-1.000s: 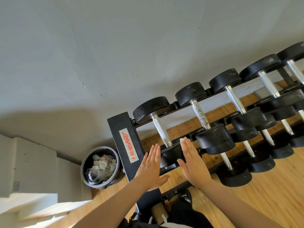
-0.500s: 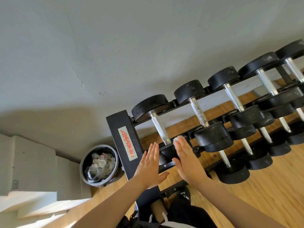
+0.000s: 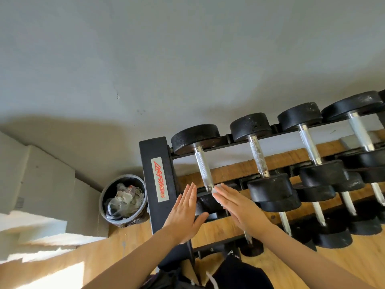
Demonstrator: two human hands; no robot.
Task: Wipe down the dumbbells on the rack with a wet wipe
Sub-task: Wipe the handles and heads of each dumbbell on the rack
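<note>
Both hands are flat with straight fingers on either side of the near head of the leftmost dumbbell (image 3: 203, 165) on the rack's (image 3: 158, 176) top row. The left hand (image 3: 185, 213) rests its palm against the head's left face. The right hand (image 3: 239, 207) presses a white wet wipe (image 3: 214, 191) against the right face, the wipe showing at the fingertips beside the knurled handle. More dumbbells fill the rack to the right. A bin (image 3: 123, 200) of crumpled waste stands on the wooden floor (image 3: 354, 268) left of the rack.
</note>
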